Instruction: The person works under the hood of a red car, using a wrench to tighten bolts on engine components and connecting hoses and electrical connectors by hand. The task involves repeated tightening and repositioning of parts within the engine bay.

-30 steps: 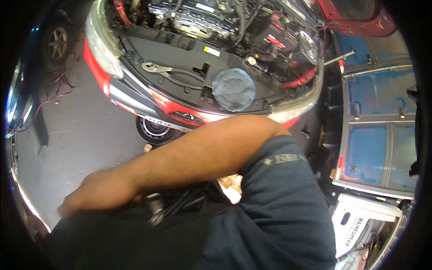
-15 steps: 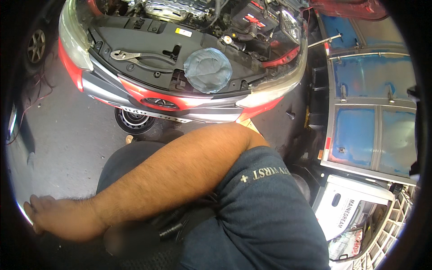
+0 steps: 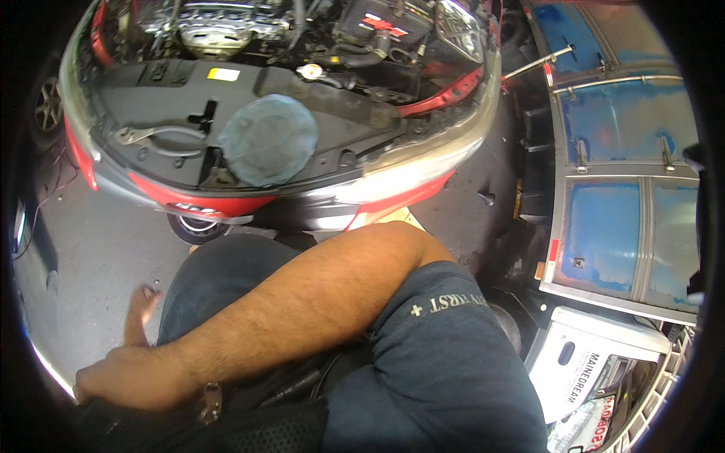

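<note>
My right forearm point(image 3: 302, 302) lies across my body toward the lower left. My right hand point(image 3: 117, 377) has its fingers curled over at the edge of dark mesh fabric point(image 3: 264, 423); what they grip is hidden. A metal fastener point(image 3: 211, 400) shows beneath the wrist. My left hand point(image 3: 143, 302) shows small beyond it, fingers loosely apart and empty, beside dark trousers point(image 3: 219, 279).
Ahead is a red car front point(image 3: 234, 204), bonnet raised, with large pliers point(image 3: 158, 140) and a blue-grey round cloth point(image 3: 268, 140) on its black panel. A blue-and-metal truck side point(image 3: 596, 226) stands right, above a white box point(image 3: 574, 362). A wheel point(image 3: 196, 226) lies under the bumper.
My left hand has come into view at the left. My right hand's fingers, spread half a second ago, are curled now. The car sits further left in the shifted view.
</note>
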Tool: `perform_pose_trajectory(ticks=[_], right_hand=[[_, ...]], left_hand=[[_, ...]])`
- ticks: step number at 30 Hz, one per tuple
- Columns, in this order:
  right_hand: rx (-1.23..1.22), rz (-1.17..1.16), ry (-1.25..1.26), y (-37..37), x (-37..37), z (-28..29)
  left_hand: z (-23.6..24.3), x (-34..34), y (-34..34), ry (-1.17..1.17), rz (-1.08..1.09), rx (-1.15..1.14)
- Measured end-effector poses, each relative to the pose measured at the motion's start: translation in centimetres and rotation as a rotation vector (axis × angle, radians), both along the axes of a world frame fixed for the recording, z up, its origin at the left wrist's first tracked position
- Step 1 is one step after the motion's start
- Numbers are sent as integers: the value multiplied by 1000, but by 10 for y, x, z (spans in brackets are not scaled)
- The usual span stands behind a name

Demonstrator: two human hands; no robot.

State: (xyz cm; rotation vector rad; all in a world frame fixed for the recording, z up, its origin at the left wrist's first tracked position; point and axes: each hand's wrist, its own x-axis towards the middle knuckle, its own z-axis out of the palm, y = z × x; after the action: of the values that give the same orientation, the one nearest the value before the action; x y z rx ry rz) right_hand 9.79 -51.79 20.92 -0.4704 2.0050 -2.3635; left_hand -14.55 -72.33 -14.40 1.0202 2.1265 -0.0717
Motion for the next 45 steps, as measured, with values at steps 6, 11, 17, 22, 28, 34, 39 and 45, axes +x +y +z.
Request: perform_pose_trajectory(ticks=[6,11,17,22,28,34,39,45], right_hand=[[31,21,-49,79,97,0],[-69,106,-124,104,137,4],[-105,74,-29,122,169,0],[-71,35,32,135,188,-2],[-281,-4,-83,144,202,-6],[-131,-46,-11,153,203,-3],[-128,-25,-38,150,198,-4],[-236,-119,-20,149,193,-7]], left_hand=[[-60,86,-46,-150,235,-244],[-17,157,21,-280,370,-135],[22,176,106,-452,570,187],[27,166,125,-480,706,210],[34,165,88,-315,431,-25],[57,163,90,-233,458,-89],[57,157,117,-307,567,20],[52,158,130,-493,634,124]])
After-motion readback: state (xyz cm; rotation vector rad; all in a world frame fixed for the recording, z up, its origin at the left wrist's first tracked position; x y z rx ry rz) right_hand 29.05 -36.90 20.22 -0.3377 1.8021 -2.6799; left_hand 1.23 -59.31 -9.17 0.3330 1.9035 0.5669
